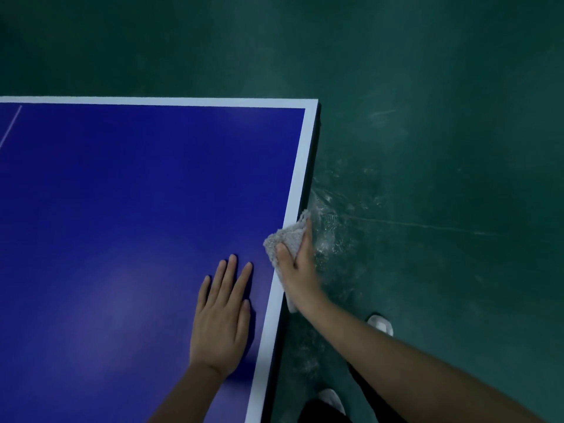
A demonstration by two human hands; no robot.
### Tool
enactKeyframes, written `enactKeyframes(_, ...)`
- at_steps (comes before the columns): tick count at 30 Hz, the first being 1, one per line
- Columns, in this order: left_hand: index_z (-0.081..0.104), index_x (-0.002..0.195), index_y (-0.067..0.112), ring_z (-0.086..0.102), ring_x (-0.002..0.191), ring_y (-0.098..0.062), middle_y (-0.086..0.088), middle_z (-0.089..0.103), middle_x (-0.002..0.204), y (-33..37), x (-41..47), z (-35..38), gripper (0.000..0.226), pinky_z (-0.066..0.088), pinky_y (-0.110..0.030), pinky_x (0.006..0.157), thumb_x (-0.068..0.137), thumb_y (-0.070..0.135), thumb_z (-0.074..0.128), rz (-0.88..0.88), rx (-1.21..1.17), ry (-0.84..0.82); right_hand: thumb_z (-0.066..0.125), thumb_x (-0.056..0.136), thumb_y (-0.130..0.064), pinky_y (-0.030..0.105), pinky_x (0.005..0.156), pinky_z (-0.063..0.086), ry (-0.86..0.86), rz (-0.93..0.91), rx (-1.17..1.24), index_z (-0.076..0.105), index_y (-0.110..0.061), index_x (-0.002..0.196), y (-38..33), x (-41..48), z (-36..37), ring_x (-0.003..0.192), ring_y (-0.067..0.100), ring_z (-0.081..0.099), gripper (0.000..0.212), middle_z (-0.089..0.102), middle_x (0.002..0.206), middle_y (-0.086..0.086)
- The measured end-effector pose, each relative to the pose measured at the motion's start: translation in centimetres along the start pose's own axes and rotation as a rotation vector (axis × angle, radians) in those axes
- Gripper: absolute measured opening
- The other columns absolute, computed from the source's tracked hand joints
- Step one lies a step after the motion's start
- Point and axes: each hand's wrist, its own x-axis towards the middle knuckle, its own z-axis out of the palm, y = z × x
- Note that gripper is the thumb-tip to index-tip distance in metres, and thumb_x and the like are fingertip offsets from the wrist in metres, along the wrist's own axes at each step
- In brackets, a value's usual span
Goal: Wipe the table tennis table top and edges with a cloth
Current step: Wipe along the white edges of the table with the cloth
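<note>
Two hands, left hand (221,325) flat on table (122,209), right hand (297,267) clutching cloth (287,236), fingers partly hidden

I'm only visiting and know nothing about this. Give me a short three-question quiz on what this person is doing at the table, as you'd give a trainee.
1. True or false: the left hand lies flat, fingers straight, on the blue table top.
2. Where is the cloth pressed? A) the far end border B) the right side edge C) the thin centre line
3. Fill in: the right hand ___ the cloth.

Key: 1 true; 2 B; 3 grips.
</note>
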Motion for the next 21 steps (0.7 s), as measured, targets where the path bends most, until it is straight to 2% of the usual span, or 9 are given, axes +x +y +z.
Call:
enactKeyframes(2,0.013,0.149,0.02,0.012,0.144,-0.018,-0.004,0.018,0.155,0.1,0.1,0.0,0.054,0.009,-0.036,0.115,0.096,0.025,0.022,-0.011,0.007,0.0,0.046,0.098,-0.023,0.044,0.118,0.02,-0.013,-0.005,-0.062,-0.011,-0.026,0.15,0.0,0.8,-0.4,0.145,0.012,0.01,0.077,-0.003,0.158,-0.009)
enactKeyframes(7,0.021,0.147,0.017,0.017,0.142,-0.017,-0.004,0.022,0.154,0.5,0.0,-0.3,0.053,0.01,-0.035,0.115,0.095,0.023,0.025,-0.045,-0.009,-0.01,0.044,0.098,-0.022,0.048,0.115,0.026,-0.031,0.016,-0.06,-0.008,-0.023,0.151,-4.0,7.7,-1.9,0.143,0.025,0.023,0.074,0.017,0.155,0.011)
enactKeyframes(11,0.041,0.139,0.011,0.039,0.13,-0.023,-0.008,0.039,0.145,1.5,1.3,-0.9,0.052,0.024,-0.036,0.107,0.089,0.021,0.03,-0.114,-0.032,0.053,0.04,0.099,-0.014,0.034,0.113,0.027,-0.018,0.055,-0.024,0.02,-0.01,0.139,-8.3,15.3,-3.8,0.129,0.024,0.041,0.045,0.04,0.132,0.01)
enactKeyframes(13,0.049,0.133,0.008,0.05,0.12,-0.03,-0.013,0.05,0.136,2.7,4.3,-1.3,0.051,0.032,-0.038,0.101,0.088,0.02,0.029,-0.178,-0.029,0.101,0.039,0.101,-0.021,0.024,0.1,0.031,-0.017,0.121,-0.067,0.023,-0.012,0.14,-9.7,17.7,-4.4,0.126,0.023,0.044,0.043,0.043,0.133,0.009)
enactKeyframes(14,0.051,0.132,0.008,0.051,0.119,-0.032,-0.014,0.052,0.134,3.4,6.2,-1.6,0.05,0.035,-0.04,0.1,0.089,0.02,0.029,-0.221,-0.044,0.121,0.039,0.101,-0.023,0.025,0.097,0.032,0.002,0.135,-0.079,0.025,-0.013,0.141,-10.1,18.4,-4.5,0.125,0.023,0.045,0.043,0.044,0.133,0.009)
enactKeyframes(16,0.049,0.134,0.009,0.046,0.123,-0.032,-0.013,0.049,0.137,4.3,10.5,-2.0,0.043,0.033,-0.042,0.102,0.094,0.017,0.034,-0.316,-0.1,0.175,0.038,0.101,-0.022,0.027,0.103,0.032,0.061,0.091,-0.036,0.031,-0.014,0.135,-10.3,18.4,-3.9,0.121,0.021,0.047,0.035,0.047,0.124,0.006)
enactKeyframes(18,0.042,0.138,0.012,0.036,0.132,-0.026,-0.009,0.041,0.144,4.4,15.1,-2.3,0.042,0.025,-0.039,0.108,0.097,0.016,0.036,-0.419,-0.152,0.209,0.04,0.1,-0.023,0.038,0.112,0.033,0.096,0.062,0.02,0.033,-0.014,0.124,-9.0,17.0,-3.1,0.12,0.022,0.049,0.026,0.047,0.121,0.003)
enactKeyframes(19,0.039,0.14,0.013,0.031,0.135,-0.023,-0.008,0.037,0.147,4.3,17.4,-2.4,0.042,0.022,-0.038,0.11,0.098,0.017,0.035,-0.468,-0.165,0.226,0.042,0.1,-0.026,0.039,0.111,0.035,0.09,0.063,0.03,0.031,-0.014,0.128,-8.1,15.7,-2.9,0.123,0.021,0.047,0.033,0.046,0.127,0.002)
enactKeyframes(21,0.036,0.142,0.013,0.025,0.139,-0.021,-0.007,0.032,0.15,4.0,21.5,-2.6,0.044,0.017,-0.038,0.113,0.099,0.018,0.032,-0.544,-0.19,0.26,0.044,0.099,-0.03,0.024,0.107,0.037,0.036,0.053,0.017,0.013,-0.022,0.148,-6.3,13.1,-3.0,0.128,0.013,0.042,0.059,0.039,0.143,0.0)
